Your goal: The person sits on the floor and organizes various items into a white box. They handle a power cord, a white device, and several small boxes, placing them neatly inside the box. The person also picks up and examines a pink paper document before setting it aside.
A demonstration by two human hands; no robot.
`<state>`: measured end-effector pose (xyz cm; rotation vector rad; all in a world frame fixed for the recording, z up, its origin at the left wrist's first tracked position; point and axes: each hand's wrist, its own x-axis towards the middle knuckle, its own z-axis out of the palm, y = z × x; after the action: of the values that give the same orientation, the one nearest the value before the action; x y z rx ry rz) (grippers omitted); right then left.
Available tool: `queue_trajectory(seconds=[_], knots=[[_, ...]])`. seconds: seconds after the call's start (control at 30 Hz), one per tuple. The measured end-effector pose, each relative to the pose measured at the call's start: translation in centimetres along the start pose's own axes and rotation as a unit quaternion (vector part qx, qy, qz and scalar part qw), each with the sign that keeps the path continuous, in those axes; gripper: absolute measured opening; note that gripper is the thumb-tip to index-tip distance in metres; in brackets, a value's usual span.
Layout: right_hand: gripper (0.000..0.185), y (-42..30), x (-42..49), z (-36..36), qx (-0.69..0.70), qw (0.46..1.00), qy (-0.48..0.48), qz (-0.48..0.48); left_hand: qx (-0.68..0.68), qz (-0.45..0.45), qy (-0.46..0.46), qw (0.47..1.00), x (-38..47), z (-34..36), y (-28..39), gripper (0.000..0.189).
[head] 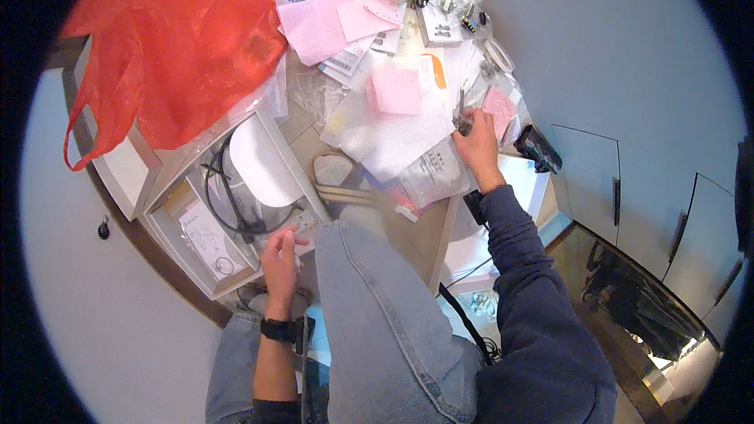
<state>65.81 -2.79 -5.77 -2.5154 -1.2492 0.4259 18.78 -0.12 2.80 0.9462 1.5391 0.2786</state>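
My left hand [281, 262], with a black watch on its wrist, hovers at the near corner of a pulled-out white drawer [297, 159]; its fingers are parted and I see nothing held. That drawer holds a coiled black cable [227, 212], a white rounded sheet [265, 162] and a flat printed packet [212, 238]. On the right, my right hand [476, 140] has its fingers closed on a small dark item [463, 125] that they partly hide. Close by lie white paper sheets [406, 141], a pink pad [397, 91] and a printed plastic bag [436, 174].
A large red plastic bag [177, 47] stands at the upper left. Pink sheets [324, 17], small white boxes [440, 26] and clear plastic bags cover the floor ahead. A black object [538, 148] lies right of my right hand, near grey cabinet doors [589, 171].
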Motion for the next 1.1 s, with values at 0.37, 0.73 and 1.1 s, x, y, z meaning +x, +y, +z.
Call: queue_trajectory(seconds=[0.37,0.73,1.1], knots=[[0.029,1.0,1.0,-1.9,0.144,0.980,0.096,0.103,0.019,0.009,0.010,1.000,-0.6,0.2,0.5,0.032],[0.045,2.9,11.8,-2.4,0.010,0.997,0.075,0.008,0.005,0.014,0.007,1.000,-0.3,-0.7,-0.5,0.031],[0.049,9.4,14.5,-1.8,-0.086,0.993,0.056,-0.051,-0.019,0.013,-0.010,1.000,-0.7,-0.4,-1.7,0.030]])
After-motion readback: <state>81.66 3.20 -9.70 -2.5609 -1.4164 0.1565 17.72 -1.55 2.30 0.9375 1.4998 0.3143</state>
